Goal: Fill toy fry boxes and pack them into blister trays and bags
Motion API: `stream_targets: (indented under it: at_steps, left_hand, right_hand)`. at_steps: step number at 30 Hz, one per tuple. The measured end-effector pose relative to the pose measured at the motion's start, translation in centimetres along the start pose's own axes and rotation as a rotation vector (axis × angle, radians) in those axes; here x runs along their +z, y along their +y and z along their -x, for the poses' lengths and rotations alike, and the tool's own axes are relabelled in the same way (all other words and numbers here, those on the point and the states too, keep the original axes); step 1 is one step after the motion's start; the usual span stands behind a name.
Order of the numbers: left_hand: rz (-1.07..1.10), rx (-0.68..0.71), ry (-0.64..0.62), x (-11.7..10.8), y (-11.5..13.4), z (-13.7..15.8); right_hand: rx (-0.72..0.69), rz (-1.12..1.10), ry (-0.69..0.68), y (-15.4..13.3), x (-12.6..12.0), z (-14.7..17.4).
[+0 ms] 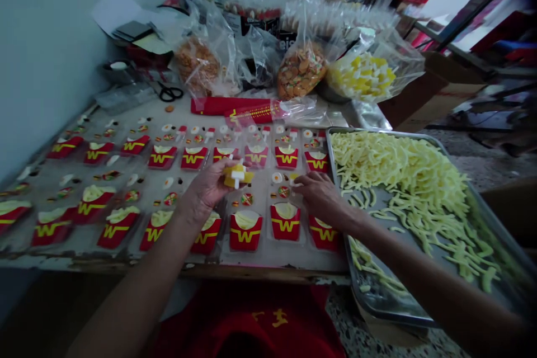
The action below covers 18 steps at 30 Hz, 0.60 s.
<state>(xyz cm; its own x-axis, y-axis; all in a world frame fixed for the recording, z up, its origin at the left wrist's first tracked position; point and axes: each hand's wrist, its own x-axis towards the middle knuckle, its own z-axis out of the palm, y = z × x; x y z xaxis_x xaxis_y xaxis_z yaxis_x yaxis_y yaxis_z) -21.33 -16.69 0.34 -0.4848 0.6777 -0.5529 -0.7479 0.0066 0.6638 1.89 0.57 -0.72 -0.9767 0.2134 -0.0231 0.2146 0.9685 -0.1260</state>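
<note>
The left hand grasps yellow-and-white pieces; at its three o'clock, the right hand overhangs a pack, grip unclear.

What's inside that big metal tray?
Lots of pale yellow strips lie in the metal tray: a big heap at the back, loose ones nearer. The heap and right forearm hide some of its bottom.

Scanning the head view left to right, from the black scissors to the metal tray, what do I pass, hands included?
Black scissors → left hand, holding yellow-and-white pieces → right hand → metal tray with pale strips.
</note>
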Motion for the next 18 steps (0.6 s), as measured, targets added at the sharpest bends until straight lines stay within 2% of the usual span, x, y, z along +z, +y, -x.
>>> stream_targets:
  at_steps: [3, 5, 7, 9, 11, 15, 18]
  left_hand:
    - [0.008, -0.036, -0.019, 0.1, -1.1, 0.8]
    - [-0.034, -0.005, -0.074, 0.0, -1.8, 1.1]
    - [-0.073, 0.014, -0.16, 0.0, -2.4, 1.6]
    - [-0.09, 0.001, -0.226, 0.0, -2.9, 2.2]
    - [-0.09, 0.009, -0.229, 0.2, -3.2, 2.9]
    - [-0.021, 0.122, -0.098, 0.8, -3.6, 3.4]
    - [0.033, 0.208, -0.064, 1.5, -3.8, 2.9]
  right_hand:
    - [0.127, -0.226, 0.184, -0.7, -1.6, -1.2]
    - [0.194, -0.495, 0.275, -2.1, -2.3, -2.4]
    - [0.232, -0.806, 0.198, -3.9, -2.3, -3.7]
    - [0.249, -1.07, 0.025, -5.6, -1.9, -5.0]
    - [0.267, -1.246, -0.044, -6.8, -1.4, -5.9]
    - [0.364, -1.432, 0.13, -8.2, -0.4, -6.6]
    - [0.362, -1.546, 0.124, -8.6, -0.2, -7.2]
